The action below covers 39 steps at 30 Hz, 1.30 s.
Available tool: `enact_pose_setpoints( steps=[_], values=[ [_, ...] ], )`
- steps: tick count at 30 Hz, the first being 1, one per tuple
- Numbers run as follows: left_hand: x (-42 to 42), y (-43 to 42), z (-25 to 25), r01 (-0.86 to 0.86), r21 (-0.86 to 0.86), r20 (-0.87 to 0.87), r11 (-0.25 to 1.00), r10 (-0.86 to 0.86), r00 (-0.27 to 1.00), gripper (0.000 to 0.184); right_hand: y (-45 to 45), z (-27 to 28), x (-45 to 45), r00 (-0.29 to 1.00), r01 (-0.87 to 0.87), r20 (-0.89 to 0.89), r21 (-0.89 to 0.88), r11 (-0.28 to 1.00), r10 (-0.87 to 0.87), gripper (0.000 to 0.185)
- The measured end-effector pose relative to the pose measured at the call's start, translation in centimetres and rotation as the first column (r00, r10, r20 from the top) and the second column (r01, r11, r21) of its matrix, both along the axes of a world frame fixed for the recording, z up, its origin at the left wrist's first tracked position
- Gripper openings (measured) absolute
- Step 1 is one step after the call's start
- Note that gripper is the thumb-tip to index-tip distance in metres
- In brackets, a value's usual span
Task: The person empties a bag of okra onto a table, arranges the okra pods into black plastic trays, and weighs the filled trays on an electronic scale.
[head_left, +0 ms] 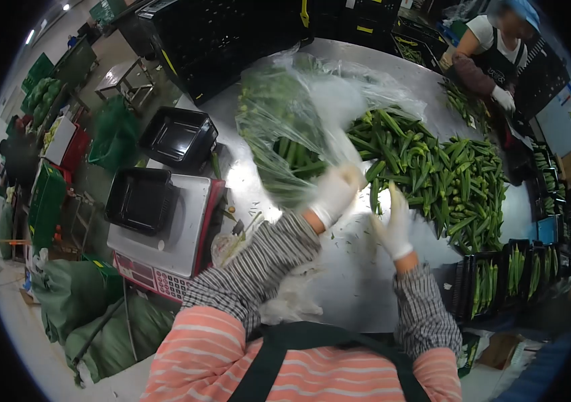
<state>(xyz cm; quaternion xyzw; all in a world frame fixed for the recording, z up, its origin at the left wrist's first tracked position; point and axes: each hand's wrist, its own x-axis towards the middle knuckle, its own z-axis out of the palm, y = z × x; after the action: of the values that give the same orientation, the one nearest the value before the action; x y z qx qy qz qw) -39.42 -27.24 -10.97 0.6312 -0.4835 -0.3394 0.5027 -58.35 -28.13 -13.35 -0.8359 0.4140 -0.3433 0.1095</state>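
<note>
Both gloved hands work close together over the metal counter (pixel 359 305), just in front of the okra: the left hand (pixel 334 195) is at the near edge of a clear plastic bag (pixel 278 100), with film running down to it, though blur hides the fingertips and I cannot tell whether they grip it; the right hand (pixel 394 228) is released, fingers spread, beside the near left edge of the heap. Green okra (pixel 443 177) lies loose and spread to the right, probably so single pods are easy to pick out, and more shows through the film. On the left stands a weighing scale (pixel 188 211), its keypad turned toward the wearer, presumably for easy reading, with a black tray (pixel 139 201) on its platform and another black tray (pixel 177 137) just behind. Filled trays (pixel 485 285) stand side by side at the right, their pods laid lengthwise, likely to fit neatly. Farther off, a co-worker (pixel 483 50) in a blue cap bends over the far right side; a black crate (pixel 225 50) stands behind the bag.
</note>
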Motion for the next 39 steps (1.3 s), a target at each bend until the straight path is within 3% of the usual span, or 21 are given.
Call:
enact_pose_setpoints(
  steps=[2,4,6,9,10,11,12,13,14,15,16,19,21,23,27,30,32,34,35,37,39],
  values=[
    [-4.6,4.1,2.0,0.261,-0.066,-0.141,0.963,-0.268,0.953,0.015,-3.1,5.1,3.3,0.996,-0.077,0.019,-0.236,0.969,0.084,0.065],
    [-5.8,7.4,4.7,0.459,-0.061,-0.154,0.886,-0.463,0.873,0.012,-8.6,4.0,5.4,0.891,-0.051,-0.454,-0.043,0.998,0.026,0.054],
    [-6.5,9.4,4.0,0.497,-0.070,-0.163,0.865,-0.501,0.850,0.009,-7.2,6.1,7.4,0.920,-0.290,-0.362,-0.368,0.883,0.152,0.036],
    [-5.7,11.5,5.5,0.516,-0.111,-0.111,0.849,-0.527,0.843,0.009,-6.7,4.2,10.3,0.868,-0.467,-0.331,-0.287,0.836,0.371,0.017],
    [-4.9,11.9,6.1,0.538,-0.118,-0.016,0.835,-0.543,0.840,0.009,-5.9,4.2,11.2,0.861,-0.471,-0.183,0.071,0.879,0.475,0.018],
    [-3.8,12.2,7.3,0.558,-0.123,0.076,0.821,-0.553,0.830,0.009,-5.4,4.3,10.7,0.826,-0.563,0.310,0.406,0.720,0.471,0.019],
    [-2.5,12.6,8.4,0.578,-0.123,0.167,0.806,-0.557,0.813,0.009,-5.3,5.0,9.4,0.765,-0.635,0.474,0.438,0.637,0.437,0.020],
    [-0.8,12.6,9.4,0.528,-0.110,0.109,0.842,-0.517,0.849,0.013,-5.1,5.8,8.2,0.685,-0.707,0.623,0.445,0.549,0.377,0.021],
    [1.2,12.2,10.2,0.476,-0.095,0.049,0.874,-0.473,0.880,0.018,-5.0,7.5,6.7,0.690,-0.701,0.501,0.285,0.654,0.522,0.023],
    [3.6,11.7,10.7,0.389,-0.086,-0.045,0.917,-0.394,0.918,0.022,-2.8,9.7,5.7,0.686,-0.662,0.725,0.586,0.468,0.062,0.027],
    [6.1,10.9,11.0,0.300,-0.072,-0.137,0.951,-0.308,0.942,0.028,-2.4,9.9,4.1,0.762,-0.588,0.635,0.599,0.544,0.125,0.031],
    [11.5,6.6,8.7,-0.045,-0.222,0.233,0.974,0.098,0.967,0.045,1.5,11.8,0.4,0.775,-0.579,0.609,0.581,0.572,0.167,0.034],
    [13.7,3.2,7.3,-0.088,-0.266,0.526,0.960,0.221,0.822,0.054,4.6,13.9,-2.1,0.747,-0.606,0.654,0.597,0.526,0.118,0.033],
    [15.6,-1.0,5.1,-0.058,-0.332,0.745,0.941,0.300,0.595,0.061,7.6,15.5,-4.2,0.689,-0.607,0.723,0.532,0.590,0.057,0.029],
    [19.4,-7.6,4.4,-0.186,-0.175,0.724,0.967,0.254,0.642,0.069,11.2,15.3,-12.0,0.758,-0.464,0.652,0.563,0.684,-0.022,0.022],
    [20.3,-9.9,4.5,-0.263,0.026,0.799,0.964,0.138,0.585,0.080,14.9,15.1,-15.6,0.686,-0.325,0.699,0.544,0.774,-0.204,0.031],
    [21.6,-10.4,2.8,-0.130,0.341,0.679,0.931,-0.148,0.719,0.074,16.1,14.6,-17.1,0.712,-0.156,0.660,0.480,0.863,-0.238,0.037],
    [21.6,-10.0,1.5,-0.196,0.451,0.747,0.871,-0.248,0.617,0.056,16.5,14.1,-18.0,0.753,0.012,0.609,0.365,0.931,-0.249,0.039],
    [21.7,-9.4,0.2,-0.269,0.292,0.817,0.918,-0.093,0.570,0.040,16.7,13.9,-18.2,0.749,0.065,0.614,0.305,0.950,-0.249,0.038],
    [22.8,-8.0,-1.5,-0.280,0.071,0.729,0.957,0.141,0.670,0.034,15.7,15.0,-19.5,0.914,-0.053,0.400,0.275,0.960,-0.064,0.033],
    [26.1,-8.7,-2.9,-0.355,-0.169,0.439,0.919,0.393,0.808,0.027,15.3,14.9,-19.6,0.887,-0.086,0.450,0.384,0.919,-0.105,0.029]
  ],
)
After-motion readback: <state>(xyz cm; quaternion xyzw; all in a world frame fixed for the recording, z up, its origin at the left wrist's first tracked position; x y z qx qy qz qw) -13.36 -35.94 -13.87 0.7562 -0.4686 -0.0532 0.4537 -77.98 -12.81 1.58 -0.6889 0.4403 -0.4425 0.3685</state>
